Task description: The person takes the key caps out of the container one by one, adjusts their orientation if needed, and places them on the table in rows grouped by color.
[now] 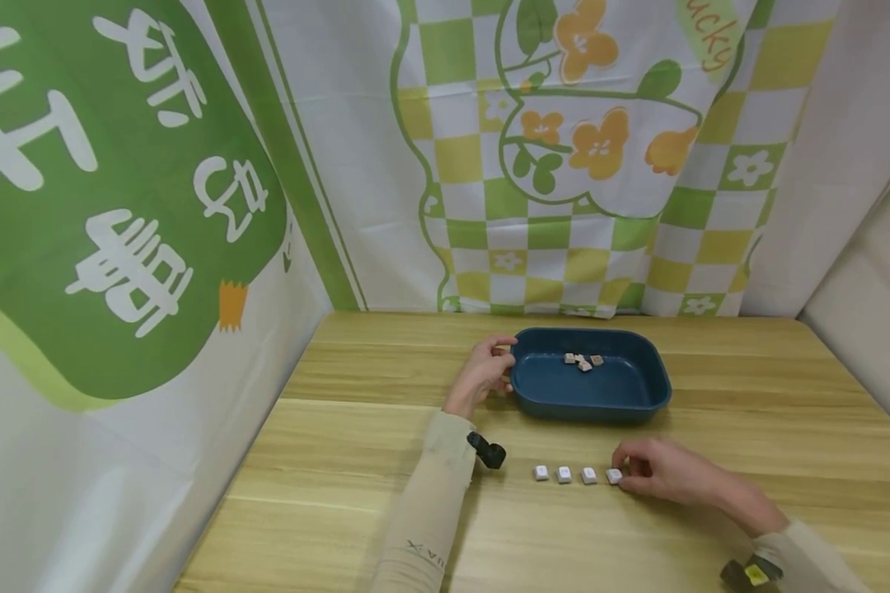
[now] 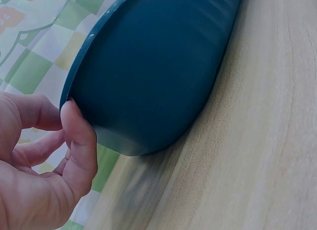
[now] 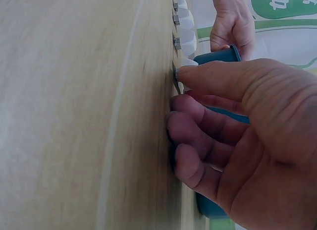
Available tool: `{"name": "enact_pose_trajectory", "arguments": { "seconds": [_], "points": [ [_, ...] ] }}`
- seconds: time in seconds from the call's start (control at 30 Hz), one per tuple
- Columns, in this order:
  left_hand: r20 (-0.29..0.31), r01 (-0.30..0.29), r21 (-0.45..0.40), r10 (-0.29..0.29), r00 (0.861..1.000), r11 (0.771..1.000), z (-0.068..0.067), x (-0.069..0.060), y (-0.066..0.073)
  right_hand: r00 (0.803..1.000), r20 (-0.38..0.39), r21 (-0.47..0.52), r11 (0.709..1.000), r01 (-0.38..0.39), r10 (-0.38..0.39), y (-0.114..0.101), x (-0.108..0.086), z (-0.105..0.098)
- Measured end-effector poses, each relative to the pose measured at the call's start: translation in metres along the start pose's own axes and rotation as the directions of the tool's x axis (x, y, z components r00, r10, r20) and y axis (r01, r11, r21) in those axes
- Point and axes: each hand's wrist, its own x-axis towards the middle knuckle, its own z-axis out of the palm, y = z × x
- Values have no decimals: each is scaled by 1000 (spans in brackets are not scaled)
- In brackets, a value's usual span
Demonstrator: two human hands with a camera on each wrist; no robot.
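My left hand [image 1: 482, 375] pinches the left rim of a dark blue rectangular dish [image 1: 593, 405]. In the left wrist view the thumb and a finger meet at the dish's [image 2: 148, 76] edge. Inside the dish lie several small beige pieces [image 1: 584, 366], too small to make out. In front of it several white keycaps [image 1: 564, 475] stand in a row on the table. At the row's right end my right hand [image 1: 671, 471] pinches the last keycap [image 1: 614, 476] between thumb and fingers, low at the tabletop. The right wrist view shows this keycap partly hidden behind the thumb [image 3: 213, 79].
The wood-grain table [image 1: 356, 461] reaches back to a white curtain [image 1: 363, 165] with green and yellow checks. Another cloth with large characters [image 1: 133, 272] hangs on the left. A dark device [image 1: 486, 450] is strapped at the left wrist, another [image 1: 749, 571] at the right.
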Motion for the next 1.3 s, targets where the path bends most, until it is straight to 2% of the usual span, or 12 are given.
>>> {"name": "enact_pose_trajectory", "arguments": {
  "seconds": [0.37, 0.53, 0.7, 0.93, 1.3],
  "points": [
    [10, 0, 0, 0, 1000, 1000, 0, -2, 2, 992, 80, 11, 995, -103, 102, -5, 3, -9],
    [4, 2, -1, -2, 1000, 1000, -1, -1, 2, 984, 84, 14, 987, -158, 156, -8, 9, -16],
    [12, 4, 2, -4, 1000, 1000, -1, -2, 3, 986, 42, 7, 987, -160, 160, -11, 15, -21],
    [8, 0, -7, 0, 1000, 1000, -2, -1, 3, 992, -89, -52, 994, -92, 88, -20, 28, -30],
    [13, 8, -7, -8, 1000, 1000, 0, -3, 4, 986, -146, -106, 989, -100, 83, -21, 44, -41]
  ]
}}
